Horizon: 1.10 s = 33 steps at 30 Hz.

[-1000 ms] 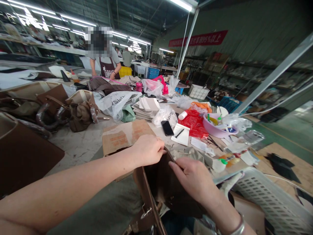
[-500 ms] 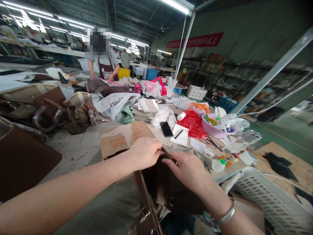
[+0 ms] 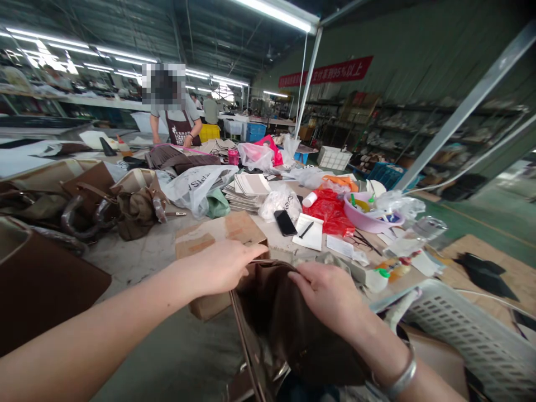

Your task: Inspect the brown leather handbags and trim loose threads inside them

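Note:
A dark brown leather bag (image 3: 285, 329) stands open in front of me at the near edge of the worktable (image 3: 142, 257). My left hand (image 3: 221, 268) grips the bag's top rim on the left, fingers curled over the edge. On the right side of the opening my right hand (image 3: 330, 296) pinches the rim; a silver bracelet sits on that wrist. A cardboard box (image 3: 218, 240) lies just behind the bag.
Brown handbags (image 3: 125, 201), plastic bags, a stack of white sheets (image 3: 251, 187), a black phone (image 3: 285, 222), a red bag (image 3: 330, 212) and a pink bowl (image 3: 368, 218) crowd the table. A white plastic basket (image 3: 464, 340) stands at right. A person in an apron (image 3: 178, 120) works at the far end.
My left hand has slid leftward along the bag's rim, pulling the opening wider. The right hand has kept its hold on the right side. The view has tilted slightly.

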Each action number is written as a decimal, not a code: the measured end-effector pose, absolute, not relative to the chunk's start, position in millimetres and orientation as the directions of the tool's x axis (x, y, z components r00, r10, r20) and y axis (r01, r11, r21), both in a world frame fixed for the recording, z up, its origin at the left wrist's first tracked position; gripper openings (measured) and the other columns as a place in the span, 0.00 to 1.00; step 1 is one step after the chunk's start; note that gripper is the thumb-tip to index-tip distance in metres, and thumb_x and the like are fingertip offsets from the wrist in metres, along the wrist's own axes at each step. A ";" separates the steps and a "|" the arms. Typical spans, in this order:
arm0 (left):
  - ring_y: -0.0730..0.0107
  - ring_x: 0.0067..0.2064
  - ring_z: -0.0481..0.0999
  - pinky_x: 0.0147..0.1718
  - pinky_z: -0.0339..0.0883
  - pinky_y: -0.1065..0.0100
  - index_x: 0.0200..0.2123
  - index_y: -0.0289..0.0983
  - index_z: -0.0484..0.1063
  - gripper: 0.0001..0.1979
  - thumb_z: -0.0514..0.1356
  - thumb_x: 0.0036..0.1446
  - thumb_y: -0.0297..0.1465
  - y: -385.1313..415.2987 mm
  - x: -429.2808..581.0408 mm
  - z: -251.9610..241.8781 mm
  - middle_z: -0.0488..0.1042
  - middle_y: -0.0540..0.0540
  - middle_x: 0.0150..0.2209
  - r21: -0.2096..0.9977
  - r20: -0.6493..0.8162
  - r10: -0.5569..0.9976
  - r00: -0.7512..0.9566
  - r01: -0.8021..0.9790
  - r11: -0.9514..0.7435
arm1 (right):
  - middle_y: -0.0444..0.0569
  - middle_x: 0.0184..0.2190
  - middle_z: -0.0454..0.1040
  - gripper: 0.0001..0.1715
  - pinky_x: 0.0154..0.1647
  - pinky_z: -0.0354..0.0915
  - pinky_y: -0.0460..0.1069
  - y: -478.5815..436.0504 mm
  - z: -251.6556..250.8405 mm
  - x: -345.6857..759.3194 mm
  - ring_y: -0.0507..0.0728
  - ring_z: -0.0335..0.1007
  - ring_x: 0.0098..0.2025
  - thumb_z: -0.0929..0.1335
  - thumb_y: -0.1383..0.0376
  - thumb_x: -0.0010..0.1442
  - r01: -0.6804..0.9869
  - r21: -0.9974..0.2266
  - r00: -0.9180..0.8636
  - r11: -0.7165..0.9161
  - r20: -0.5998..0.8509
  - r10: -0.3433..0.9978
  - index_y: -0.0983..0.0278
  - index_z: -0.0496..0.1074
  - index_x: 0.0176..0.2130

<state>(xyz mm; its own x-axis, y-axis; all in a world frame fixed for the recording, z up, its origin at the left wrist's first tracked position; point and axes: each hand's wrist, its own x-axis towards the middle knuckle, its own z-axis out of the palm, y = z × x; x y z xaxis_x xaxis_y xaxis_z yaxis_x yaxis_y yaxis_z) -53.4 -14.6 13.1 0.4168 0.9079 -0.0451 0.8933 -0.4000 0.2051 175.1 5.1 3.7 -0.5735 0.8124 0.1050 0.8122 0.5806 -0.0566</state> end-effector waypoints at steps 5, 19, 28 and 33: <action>0.60 0.36 0.76 0.30 0.62 0.67 0.50 0.46 0.68 0.23 0.56 0.51 0.25 0.2 -50.2 20.8 0.77 0.46 0.36 0.102 -0.073 0.863 0.500 0.864 -0.493 | 0.43 0.25 0.74 0.17 0.27 0.52 0.47 -6.3 0.4 181.4 0.53 0.70 0.28 0.60 0.59 0.63 0.833 -0.073 -0.538 0.548 0.117 0.835 0.61 0.67 0.25; 0.63 0.40 0.77 0.40 0.66 0.68 0.39 0.43 0.76 0.10 0.60 0.52 0.34 14.4 -10.6 -4.0 0.79 0.48 0.36 0.314 0.194 0.867 0.459 0.808 -0.498 | 0.43 0.25 0.75 0.21 0.26 0.54 0.47 -0.8 -8.4 192.3 0.52 0.70 0.28 0.59 0.55 0.64 0.832 -0.208 -0.494 0.515 0.146 0.857 0.61 0.69 0.26; 0.63 0.37 0.77 0.36 0.65 0.67 0.37 0.42 0.77 0.09 0.58 0.55 0.35 15.3 -8.8 -6.5 0.79 0.48 0.33 0.268 0.168 0.874 0.455 0.832 -0.485 | 0.43 0.32 0.77 0.22 0.30 0.59 0.47 12.1 -0.6 195.2 0.56 0.72 0.33 0.64 0.47 0.56 0.758 -0.326 -0.561 0.565 0.114 0.820 0.53 0.69 0.47; 0.63 0.36 0.76 0.34 0.64 0.67 0.36 0.42 0.75 0.07 0.59 0.54 0.32 15.3 -9.7 -9.1 0.78 0.49 0.33 0.297 0.160 0.884 0.440 0.832 -0.468 | 0.42 0.29 0.76 0.14 0.28 0.58 0.45 25.5 6.2 187.1 0.53 0.71 0.31 0.63 0.54 0.60 0.730 -0.331 -0.614 0.598 0.068 0.787 0.53 0.73 0.41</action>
